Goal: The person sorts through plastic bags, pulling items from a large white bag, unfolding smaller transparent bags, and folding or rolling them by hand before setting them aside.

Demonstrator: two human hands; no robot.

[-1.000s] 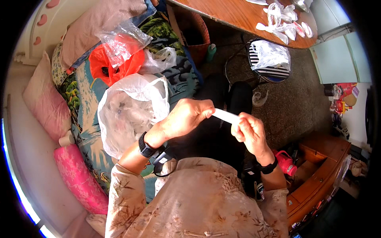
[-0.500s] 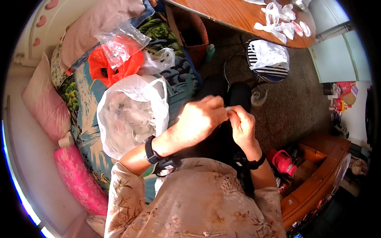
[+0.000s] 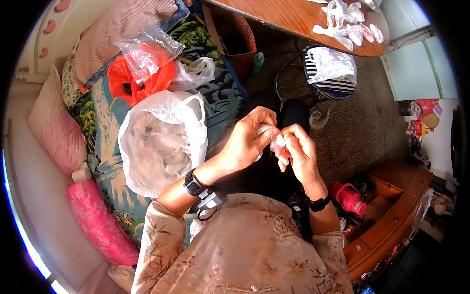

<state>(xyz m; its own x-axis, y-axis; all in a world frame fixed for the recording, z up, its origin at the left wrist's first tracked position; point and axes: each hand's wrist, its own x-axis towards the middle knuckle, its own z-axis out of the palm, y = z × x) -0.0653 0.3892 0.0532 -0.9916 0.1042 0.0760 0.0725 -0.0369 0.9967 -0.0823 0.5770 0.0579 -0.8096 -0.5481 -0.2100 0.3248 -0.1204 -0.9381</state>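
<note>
Above my lap, my left hand (image 3: pixel 245 141) is closed around a small, crumpled whitish plastic bag (image 3: pixel 277 141), part of which shows between thumb and fingers. My right hand (image 3: pixel 302 154) pinches the other end of this bag, its fingertips close to my left thumb. The fingers partly cover the bag, so its full shape is hidden. Left of my hands, a large white plastic bag (image 3: pixel 128 159) stands with its mouth wide, full of crumpled clear and white plastic bags (image 3: pixel 164 142). It rests on the patterned bed cover (image 3: pixel 105 147).
A red plastic bag (image 3: pixel 120 81) and a clear bag (image 3: pixel 152 49) lie farther up the bed. Folded white bags (image 3: pixel 342 29) sit on the wooden table (image 3: pixel 274 14). A striped stool (image 3: pixel 338 87) carries another white bag (image 3: pixel 333 63). A wooden cabinet (image 3: pixel 391 228) stands at right.
My left hand has turned and its fingers have shifted, so the small bag shows more between my hands. The right hand has rotated slightly. The large bag stays put.
</note>
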